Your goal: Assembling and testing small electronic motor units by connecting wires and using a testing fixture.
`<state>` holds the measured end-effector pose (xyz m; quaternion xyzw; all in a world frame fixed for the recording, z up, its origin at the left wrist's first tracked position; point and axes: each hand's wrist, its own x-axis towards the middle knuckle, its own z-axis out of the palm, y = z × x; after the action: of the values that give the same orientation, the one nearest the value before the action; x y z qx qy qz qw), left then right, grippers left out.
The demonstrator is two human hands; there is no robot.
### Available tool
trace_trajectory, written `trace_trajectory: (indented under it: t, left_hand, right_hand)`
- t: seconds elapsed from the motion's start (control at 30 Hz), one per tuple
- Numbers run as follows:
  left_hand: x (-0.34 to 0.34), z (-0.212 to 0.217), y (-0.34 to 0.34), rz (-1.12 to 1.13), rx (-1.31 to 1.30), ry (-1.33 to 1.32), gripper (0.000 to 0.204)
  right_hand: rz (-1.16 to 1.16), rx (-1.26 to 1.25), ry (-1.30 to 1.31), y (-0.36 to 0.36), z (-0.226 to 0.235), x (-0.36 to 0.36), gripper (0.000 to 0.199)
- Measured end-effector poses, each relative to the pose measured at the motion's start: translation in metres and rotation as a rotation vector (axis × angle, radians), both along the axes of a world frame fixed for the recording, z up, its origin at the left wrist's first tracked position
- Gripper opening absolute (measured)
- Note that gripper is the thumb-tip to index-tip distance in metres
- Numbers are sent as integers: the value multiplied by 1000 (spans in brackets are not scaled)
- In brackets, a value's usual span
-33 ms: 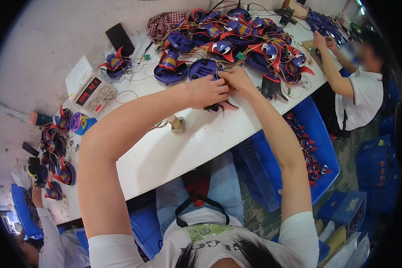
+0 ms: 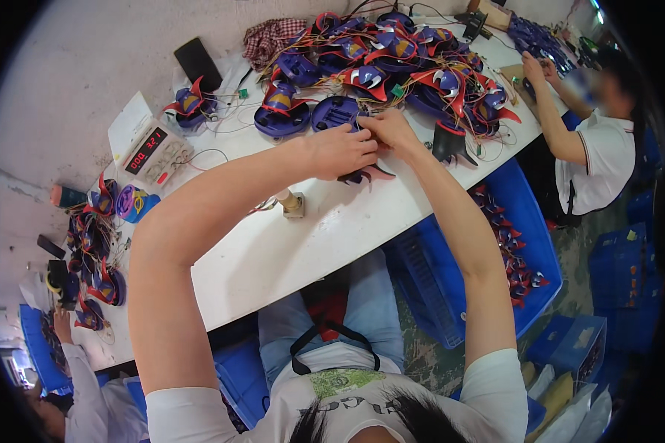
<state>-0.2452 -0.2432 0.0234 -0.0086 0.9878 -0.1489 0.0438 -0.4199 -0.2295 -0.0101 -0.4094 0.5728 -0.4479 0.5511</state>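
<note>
"Hardly a shift since last frame: co-worker's hand (image 2: pixel 533 69), two o'clock, nudged slightly; purple base (image 2: pixel 335 113) too. Clock's read from the worker's hands. Their state?"

"Left hand (image 2: pixel 345 150): fingers curled narrow over a dark-and-red piece (image 2: pixel 357 177). Right hand (image 2: pixel 390 131): fingertips bunched near the base's edge. Contact's hidden; can't tell which grips what."

"Piece location?"

"Below the left fingers, over the white table (image 2: pixel 273 273). Base sits just off, eleven o'clock."

"Containers?"

"Big blue crate (image 2: pixel 542 295), four o'clock: red-and-purple figures inside, overlapping, no exact count. Smaller blue crate (image 2: pixel 565 341), further out, same direction; contents unclear."

"Counts?"

"One meter with red digits (image 2: pixel 153 156), nine o'clock. One dark horned cup (image 2: pixel 449 142), three. One pale post (image 2: pixel 293 204), eight. One checked cloth (image 2: pixel 272 43), eleven. Wired figure pile (image 2: pixel 391 55), one o'clock: too tangled to count."

"Other people?"

"Two: three o'clock and eight."
</note>
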Motion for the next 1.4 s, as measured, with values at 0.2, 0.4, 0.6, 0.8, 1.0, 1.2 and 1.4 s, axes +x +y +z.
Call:
trace_trajectory:
  t: [0.2,0.4,0.6,0.8,1.0,1.2,1.4]
  left_hand:
    - [9,12,23,8,283,156,60]
    - [6,45,43,149,719,466,57]
    - [-3,41,38,140,492,347,54]
    - [-6,3,32,148,322,276,56]
    - [-4,6,28,117,270,129,44]
    - [-42,46,-35,309,554,321,26]
    - [-91,19,-93,508,67,662,14]
  right_hand:
    - [94,51,-3,8,1,-5,14]
    - [195,118,14,44,9,-22,14]
    - [239,175,321,66,36,-44,14]
    - [290,48,610,37,91,-90,13]
    - [117,-567,880,-63,111,-105,24]
    - [302,-449,1159,-145,100,-98,35]
    - [570,-357,1348,-189,87,-91,53]
